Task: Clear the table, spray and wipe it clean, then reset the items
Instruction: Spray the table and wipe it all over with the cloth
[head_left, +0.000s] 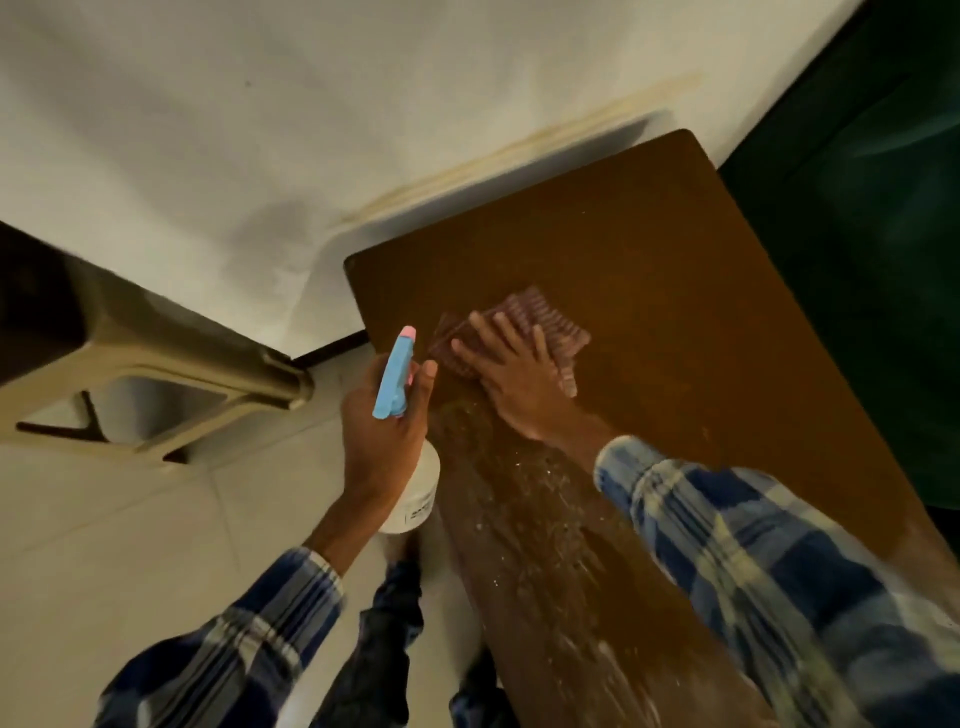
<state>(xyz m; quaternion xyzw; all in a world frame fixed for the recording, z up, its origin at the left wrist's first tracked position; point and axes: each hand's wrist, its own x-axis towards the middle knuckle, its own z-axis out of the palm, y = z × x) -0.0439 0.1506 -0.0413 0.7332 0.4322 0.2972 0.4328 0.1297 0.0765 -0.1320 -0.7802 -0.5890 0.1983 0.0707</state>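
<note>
Head view: right hand (511, 374) fingers (519, 332) lie spread flat on the soft, limp cloth (540, 325), pressing it to the wet brown surface (675, 291); left hand (382, 431) grips the light spray bottle (400, 415) by its neck, beside the edge.

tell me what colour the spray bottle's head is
Light blue with a pink nozzle tip, on the spray bottle in the left hand; the head view shows it.

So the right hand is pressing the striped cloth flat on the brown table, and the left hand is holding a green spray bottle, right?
Not quite: in the head view the spray bottle in the left hand has a blue head and white body, not green. The right hand does press the striped cloth on the brown table.
</note>
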